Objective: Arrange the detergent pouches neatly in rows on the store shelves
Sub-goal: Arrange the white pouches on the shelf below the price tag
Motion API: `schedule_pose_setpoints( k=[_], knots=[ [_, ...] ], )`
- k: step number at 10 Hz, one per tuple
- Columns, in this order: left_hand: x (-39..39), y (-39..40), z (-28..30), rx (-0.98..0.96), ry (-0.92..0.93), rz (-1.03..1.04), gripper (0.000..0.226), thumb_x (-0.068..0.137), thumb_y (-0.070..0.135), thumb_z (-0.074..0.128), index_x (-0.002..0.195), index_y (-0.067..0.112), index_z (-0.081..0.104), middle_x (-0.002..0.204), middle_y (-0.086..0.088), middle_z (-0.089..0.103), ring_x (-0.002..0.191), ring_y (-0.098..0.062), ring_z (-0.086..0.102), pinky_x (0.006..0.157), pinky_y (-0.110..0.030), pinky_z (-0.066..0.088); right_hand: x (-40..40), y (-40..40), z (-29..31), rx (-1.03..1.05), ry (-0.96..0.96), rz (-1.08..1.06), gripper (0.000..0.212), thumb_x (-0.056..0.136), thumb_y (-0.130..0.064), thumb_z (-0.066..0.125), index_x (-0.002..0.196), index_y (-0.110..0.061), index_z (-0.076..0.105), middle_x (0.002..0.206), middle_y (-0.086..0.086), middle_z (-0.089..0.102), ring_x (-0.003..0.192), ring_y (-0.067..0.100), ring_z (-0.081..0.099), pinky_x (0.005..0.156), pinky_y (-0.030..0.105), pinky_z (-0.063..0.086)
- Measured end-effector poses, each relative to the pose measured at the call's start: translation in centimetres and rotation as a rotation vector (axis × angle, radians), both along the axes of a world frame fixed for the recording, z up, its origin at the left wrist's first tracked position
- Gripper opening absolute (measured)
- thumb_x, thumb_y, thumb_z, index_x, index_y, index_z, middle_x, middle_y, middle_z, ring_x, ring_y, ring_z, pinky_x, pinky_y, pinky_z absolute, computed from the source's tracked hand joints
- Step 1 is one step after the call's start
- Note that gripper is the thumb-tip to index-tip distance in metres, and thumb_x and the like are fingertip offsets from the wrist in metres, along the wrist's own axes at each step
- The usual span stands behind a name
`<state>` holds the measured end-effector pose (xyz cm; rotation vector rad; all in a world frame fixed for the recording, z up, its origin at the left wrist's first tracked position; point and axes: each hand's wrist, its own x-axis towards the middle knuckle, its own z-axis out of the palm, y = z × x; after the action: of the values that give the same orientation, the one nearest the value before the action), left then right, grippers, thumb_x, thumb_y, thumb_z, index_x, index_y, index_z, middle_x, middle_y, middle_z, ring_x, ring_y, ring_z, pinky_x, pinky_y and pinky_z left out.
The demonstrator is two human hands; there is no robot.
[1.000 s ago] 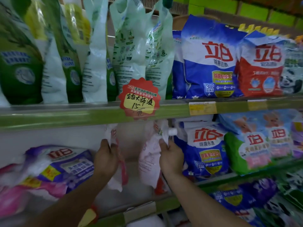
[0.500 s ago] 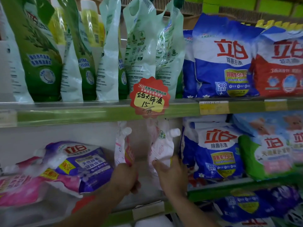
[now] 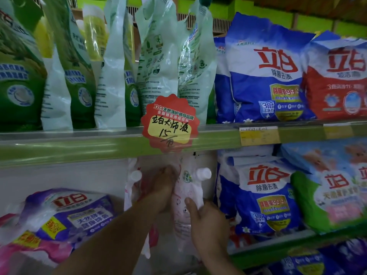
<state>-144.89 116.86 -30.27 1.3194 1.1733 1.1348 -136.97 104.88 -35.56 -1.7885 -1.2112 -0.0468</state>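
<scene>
Standing upright at the middle of the green-edged middle shelf (image 3: 278, 252), just below the red scalloped paper price tag (image 3: 169, 122): two pink-and-white soft plastic spouted pouches, the left pouch (image 3: 133, 187) and the right pouch (image 3: 186, 197). Clamped on the right pouch with the right hand (image 3: 208, 221), thumb across the front and fingers round the side. Reaching in between the two with the left hand (image 3: 162, 187). Cannot tell whether gripping or flat, the fingers being hidden by plastic.

Likely trouble:
- Slumping or folding at the waist once let go, since soft film gives little support.
- Toppling forward over the shelf's front edge if released while leaning.
- Sagging sideways against the blue-and-white detergent bag (image 3: 264, 197) just beside, spoiling the row.
- Nudging the left pouch over with the left wrist on withdrawal.

Counted:
- two pink-and-white pouches
- one purple bag lying flat (image 3: 65, 213) toward the shelf's left end
- one price tag
- two yellow labels on the upper shelf's edge (image 3: 79, 149)
- at least six green and pale pouches (image 3: 156, 62) above, overlapping too much for a sure count
</scene>
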Motion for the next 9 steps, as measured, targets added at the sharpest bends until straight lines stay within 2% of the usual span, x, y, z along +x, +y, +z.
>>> schedule_pose_setpoints(
  k=[1, 2, 3, 4, 5, 6, 7, 8, 9],
  knots=[
    [0.8, 0.6, 0.1, -0.028, -0.073, -0.029, 0.044, 0.096, 0.04, 0.041, 0.072, 0.012, 0.065, 0.077, -0.009, 0.068, 0.075, -0.026, 0.063, 0.075, -0.034, 0.049, 0.7, -0.1, 0.2, -0.013, -0.108, 0.003, 0.094, 0.059, -0.086, -0.009, 0.078, -0.027, 0.061, 0.08, -0.004, 0.071, 0.074, 0.009, 0.065, 0.066, 0.026, 0.054],
    [0.9, 1.5, -0.4, -0.058, -0.164, -0.104, 0.038, 0.087, 0.049, 0.052, 0.079, 0.013, 0.063, 0.083, -0.011, 0.067, 0.074, -0.023, 0.059, 0.073, -0.036, 0.048, 1.2, -0.6, 0.0, 0.02, -0.124, 0.046, 0.079, 0.061, -0.085, 0.012, 0.083, -0.028, 0.062, 0.095, -0.005, 0.071, 0.084, 0.008, 0.066, 0.072, 0.026, 0.056],
    [0.9, 2.0, -0.4, -0.068, -0.215, -0.104, 0.024, 0.095, 0.04, 0.051, 0.091, 0.018, 0.06, 0.084, -0.003, 0.062, 0.072, -0.019, 0.058, 0.072, -0.032, 0.05, 1.5, -1.3, -0.8, 0.111, -0.223, 0.014, 0.068, 0.07, -0.08, 0.034, 0.095, -0.026, 0.068, 0.106, -0.008, 0.063, 0.094, 0.012, 0.064, 0.074, 0.028, 0.055],
    [1.8, 2.0, 0.2, -0.024, -0.222, -0.132, 0.019, 0.098, 0.034, 0.046, 0.092, 0.02, 0.059, 0.092, -0.004, 0.062, 0.084, -0.023, 0.06, 0.087, -0.043, 0.051, 1.4, -1.3, -0.7, 0.106, -0.356, -0.043, 0.032, 0.076, -0.054, 0.062, 0.077, -0.023, 0.073, 0.084, -0.008, 0.068, 0.072, 0.009, 0.067, 0.061, 0.022, 0.056],
    [3.2, 2.2, 0.1, -0.025, -0.254, -0.184, 0.023, 0.099, 0.033, 0.042, 0.089, 0.021, 0.058, 0.092, -0.004, 0.061, 0.083, -0.024, 0.059, 0.095, -0.047, 0.047, 1.3, -1.3, -0.3, 0.086, -0.375, -0.038, 0.015, 0.063, -0.038, 0.081, 0.062, -0.026, 0.07, 0.066, -0.01, 0.065, 0.052, 0.006, 0.061, 0.047, 0.015, 0.052],
    [3.1, 3.2, -1.1, -0.056, -0.298, -0.183, 0.022, 0.099, 0.029, 0.04, 0.087, 0.02, 0.057, 0.077, -0.001, 0.068, 0.078, -0.021, 0.058, 0.082, -0.038, 0.049, 1.5, -1.2, -1.0, 0.101, -0.432, -0.08, 0.025, 0.08, -0.048, 0.063, 0.066, -0.029, 0.071, 0.067, -0.011, 0.064, 0.056, 0.005, 0.062, 0.051, 0.016, 0.053],
    [3.0, 3.5, -1.0, -0.07, -0.292, -0.156, 0.03, 0.1, 0.025, 0.038, 0.082, 0.021, 0.061, 0.052, 0.009, 0.068, 0.073, -0.021, 0.057, 0.072, -0.03, 0.05, 1.1, -1.1, -0.9, 0.182, -0.399, -0.08, 0.052, 0.091, -0.051, 0.034, 0.068, -0.025, 0.072, 0.07, -0.008, 0.067, 0.059, 0.005, 0.063, 0.056, 0.017, 0.051],
    [2.9, 2.4, 0.2, -0.041, -0.307, -0.172, 0.046, 0.103, 0.009, 0.032, 0.069, 0.009, 0.064, 0.046, 0.002, 0.063, 0.054, -0.019, 0.061, 0.047, -0.018, 0.049, 1.4, -1.1, -0.9, 0.233, -0.288, 0.005, 0.024, 0.085, -0.033, 0.062, 0.07, -0.016, 0.072, 0.073, -0.003, 0.068, 0.062, 0.009, 0.065, 0.055, 0.021, 0.055],
    [2.8, 1.2, 0.1, -0.051, -0.262, -0.214, 0.027, 0.098, 0.028, 0.043, 0.11, 0.011, 0.061, 0.092, -0.006, 0.069, 0.081, -0.023, 0.066, 0.081, -0.038, 0.057, 1.9, -1.2, -0.8, 0.248, -0.191, 0.064, 0.029, 0.088, -0.032, 0.06, 0.072, -0.011, 0.071, 0.073, -0.003, 0.066, 0.063, 0.008, 0.063, 0.054, 0.022, 0.054]
  ],
)
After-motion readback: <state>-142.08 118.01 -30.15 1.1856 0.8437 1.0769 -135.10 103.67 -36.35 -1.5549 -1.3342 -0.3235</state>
